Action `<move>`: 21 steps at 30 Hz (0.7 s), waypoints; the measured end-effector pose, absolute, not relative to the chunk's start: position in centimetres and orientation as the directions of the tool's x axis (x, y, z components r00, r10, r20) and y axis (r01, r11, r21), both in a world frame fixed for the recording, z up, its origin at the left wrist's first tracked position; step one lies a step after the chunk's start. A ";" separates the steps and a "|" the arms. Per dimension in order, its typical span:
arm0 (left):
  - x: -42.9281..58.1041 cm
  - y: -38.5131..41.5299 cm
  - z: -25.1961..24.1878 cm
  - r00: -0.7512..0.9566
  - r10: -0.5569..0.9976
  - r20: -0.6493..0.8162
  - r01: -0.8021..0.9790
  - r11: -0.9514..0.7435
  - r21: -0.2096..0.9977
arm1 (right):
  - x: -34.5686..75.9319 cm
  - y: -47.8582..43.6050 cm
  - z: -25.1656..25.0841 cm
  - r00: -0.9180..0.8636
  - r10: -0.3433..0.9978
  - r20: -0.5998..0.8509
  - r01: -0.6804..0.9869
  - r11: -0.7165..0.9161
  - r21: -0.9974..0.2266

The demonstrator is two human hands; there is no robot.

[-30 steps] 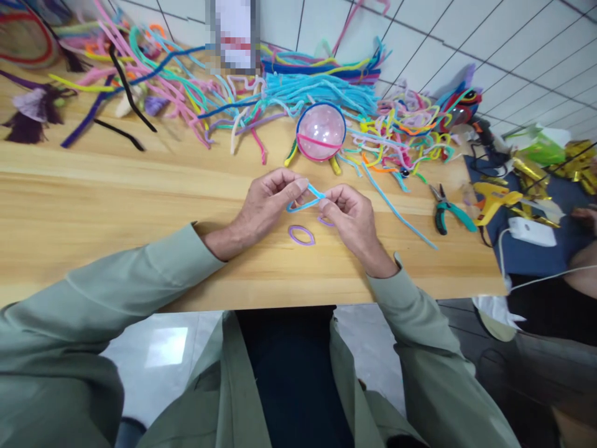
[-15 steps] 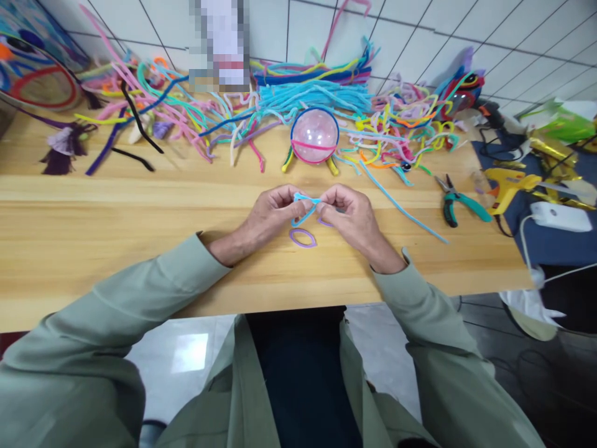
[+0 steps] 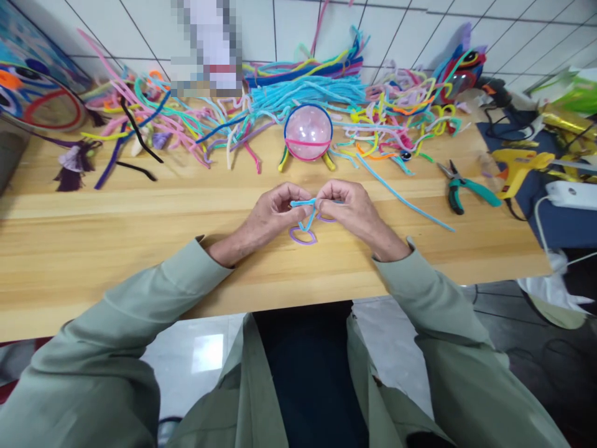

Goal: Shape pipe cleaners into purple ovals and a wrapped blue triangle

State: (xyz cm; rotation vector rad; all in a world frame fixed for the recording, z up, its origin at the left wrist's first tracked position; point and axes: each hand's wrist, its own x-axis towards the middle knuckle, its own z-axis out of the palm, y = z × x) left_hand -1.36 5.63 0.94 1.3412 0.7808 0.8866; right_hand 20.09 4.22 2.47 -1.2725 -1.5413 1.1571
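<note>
Between my two hands is a light blue pipe cleaner (image 3: 305, 224), bent so that a V-shaped part hangs down. My left hand (image 3: 282, 208) pinches it from the left, thumb against fingers. From the other side my right hand (image 3: 344, 206) pinches it too, close to the left fingertips. Just below lies a purple pipe cleaner loop (image 3: 303, 235), shaped like a leaf, flat on the wood. Another purple piece (image 3: 326, 218) shows partly beneath my right hand. Beyond my hands stands a clear ball (image 3: 308, 132) ringed with blue and pink pipe cleaner, on yellow-green legs.
Bundled blue pipe cleaners (image 3: 308, 93) lie along the wall, with loose coloured ones (image 3: 177, 127) to the left. A single blue pipe cleaner (image 3: 405, 198) stretches toward green-handled pliers (image 3: 459, 186). Further right are a yellow glue gun (image 3: 517, 171) and a white power strip (image 3: 573, 194).
The blue pipe cleaner has turned in my fingers; its bent part now hangs down as a V over the purple loop. The whole view has shifted slightly.
</note>
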 end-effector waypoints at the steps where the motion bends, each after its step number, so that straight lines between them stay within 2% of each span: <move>1: -1.4 5.6 1.0 0.468 0.883 0.029 -0.063 0.001 0.998 | 20.2 4.3 2.4 -0.180 0.983 0.045 0.273 0.094 -0.957; 5: -1.4 5.7 1.1 0.460 0.887 0.034 0.006 -0.042 0.999 | 20.2 4.3 2.4 -0.236 0.966 0.105 0.349 0.185 -0.918; 9: -1.4 5.6 1.1 0.447 0.894 0.032 0.041 -0.056 0.998 | 20.3 4.2 2.7 -0.253 0.963 0.097 0.341 0.183 -0.922; 16: -1.1 5.9 1.3 0.355 0.935 -0.015 -0.066 0.041 0.997 | 20.9 4.6 3.1 -0.118 0.993 0.009 0.058 0.015 -0.998; 21: -1.0 6.1 1.4 0.335 0.942 -0.018 -0.113 0.059 0.992 | 20.0 4.5 3.0 -0.132 0.990 -0.049 -0.001 -0.049 -0.999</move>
